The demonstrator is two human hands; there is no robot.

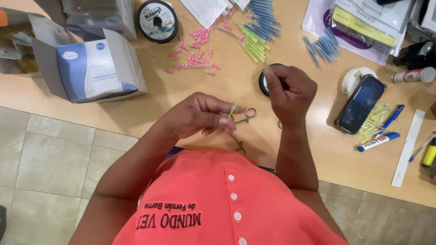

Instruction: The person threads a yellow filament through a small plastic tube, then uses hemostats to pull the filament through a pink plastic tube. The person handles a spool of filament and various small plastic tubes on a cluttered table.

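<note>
Item: left hand. I see its fingers pinched narrow on a thin yellow-green tube, held just above the worktop in front of the red shirt. Metal forceps show at the fingertips, ring handles to the right; I cannot tell whether this hand bears them.

Item: right hand. Raised, thumb and forefinger closed near the top; I cannot tell what they pinch. It hides most of a small black spool.

Item: stock on the worktop. Pink tubes scattered behind the hands; green tubes and blue tubes heaped beside them; more blue tubes further right.

Item: surrounds. Open white-and-blue box at left, large line spool behind it. At right, phone, pale yellow tubes, blue pen, marker.
</note>
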